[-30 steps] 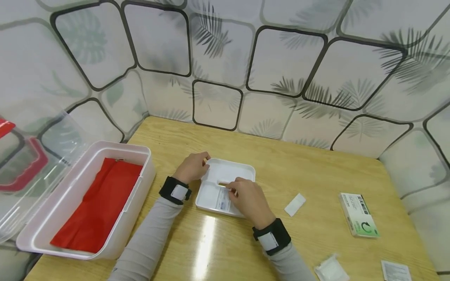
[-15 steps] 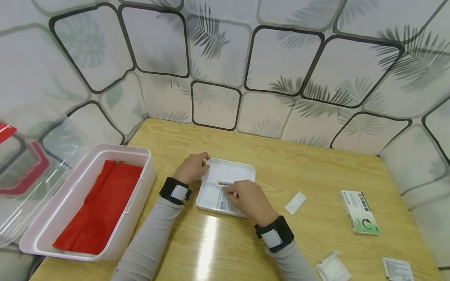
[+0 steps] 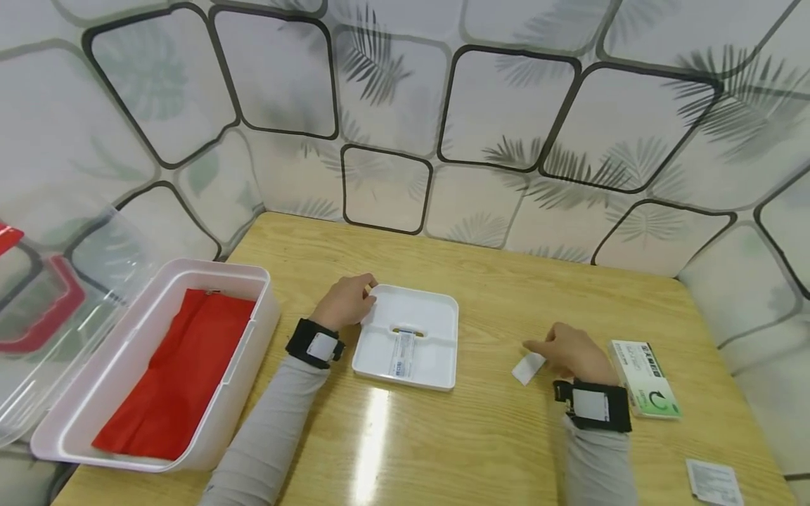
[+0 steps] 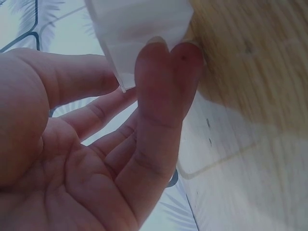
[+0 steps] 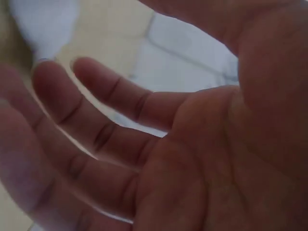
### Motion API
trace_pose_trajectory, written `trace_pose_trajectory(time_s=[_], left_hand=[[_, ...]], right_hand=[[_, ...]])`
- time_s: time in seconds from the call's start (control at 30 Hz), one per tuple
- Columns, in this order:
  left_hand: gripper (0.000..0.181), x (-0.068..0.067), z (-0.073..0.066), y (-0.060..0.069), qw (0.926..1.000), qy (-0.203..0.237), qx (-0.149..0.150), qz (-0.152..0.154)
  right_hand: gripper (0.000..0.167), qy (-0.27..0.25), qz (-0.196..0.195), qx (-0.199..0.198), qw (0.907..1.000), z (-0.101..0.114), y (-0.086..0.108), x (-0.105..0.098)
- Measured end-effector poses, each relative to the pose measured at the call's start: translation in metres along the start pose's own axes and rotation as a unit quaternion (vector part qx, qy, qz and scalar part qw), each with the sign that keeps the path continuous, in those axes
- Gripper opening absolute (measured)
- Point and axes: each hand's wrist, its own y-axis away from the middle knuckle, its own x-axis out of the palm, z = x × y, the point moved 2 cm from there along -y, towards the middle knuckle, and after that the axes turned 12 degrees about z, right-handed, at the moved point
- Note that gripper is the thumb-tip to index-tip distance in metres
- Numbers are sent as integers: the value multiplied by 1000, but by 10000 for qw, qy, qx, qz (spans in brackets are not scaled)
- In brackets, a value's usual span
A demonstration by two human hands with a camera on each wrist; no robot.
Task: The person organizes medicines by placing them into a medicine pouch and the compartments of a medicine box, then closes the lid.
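A shallow white plastic tray [image 3: 411, 309] with a small slot lies on the table. My left hand [image 3: 344, 302] holds its left edge, and in the left wrist view the thumb and fingers [image 4: 156, 86] pinch a corner. A narrow clear packet [image 3: 402, 353] with printing lies in the tray below the slot. My right hand [image 3: 572, 353] is at or just above a small white packet [image 3: 527, 367], partly covering it; contact cannot be told. The right wrist view shows that hand's fingers [image 5: 96, 130] loosely bent, with nothing in the palm.
A green-and-white box [image 3: 648, 379] lies beyond my right wrist. A printed sachet [image 3: 715, 483] sits near the front right. To the left stands a white bin [image 3: 268, 309] holding a red pouch [image 3: 183, 372], its clear lid [image 3: 82, 295] raised.
My right hand has left the tray and moved right to the small white packet. The narrow packet now lies uncovered. My right forearm hides the bag at the front. The left hand stays put.
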Motion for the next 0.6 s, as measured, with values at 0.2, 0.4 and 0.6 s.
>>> trace_pose_trajectory(time_s=[0.2,0.4,0.6], left_hand=[[27,0,2,1,10000,-30,52,-54],[27,1,3,0,10000,-12,-10,-2],[27,0,2,-1,10000,-80,13,-23]], right_hand=[[52,-424,-62,161,9990,-13,-16,7],[36,-516,-257,159,9982,-4,-21,12],[27,-325,-216,-18,9992,2,-16,7]])
